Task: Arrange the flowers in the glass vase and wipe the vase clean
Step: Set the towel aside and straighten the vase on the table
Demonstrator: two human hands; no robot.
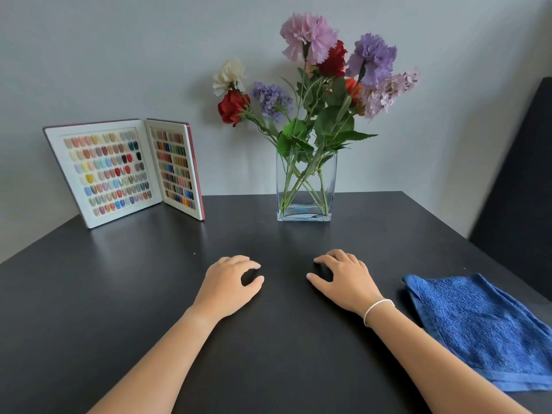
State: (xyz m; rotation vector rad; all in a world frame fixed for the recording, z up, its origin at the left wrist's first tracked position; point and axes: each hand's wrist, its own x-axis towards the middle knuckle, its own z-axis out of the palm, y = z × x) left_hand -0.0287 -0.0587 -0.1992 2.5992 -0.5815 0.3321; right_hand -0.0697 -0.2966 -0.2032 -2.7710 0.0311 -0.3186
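Note:
A clear rectangular glass vase [306,186] stands near the far edge of the black table [149,294]. Several artificial flowers [310,85] stand in it, pink, purple, red and cream, with green stems crossing inside the glass. A folded blue towel [484,330] lies flat on the table at the right. My left hand [230,285] and my right hand [343,282] rest palm down on the table in front of the vase, fingers loosely curled, holding nothing. The right hand lies just left of the towel and does not touch it.
An open display book of coloured nail samples [125,171] stands upright at the back left of the table. A grey wall is behind. A dark chair back [519,189] sits past the table's right edge.

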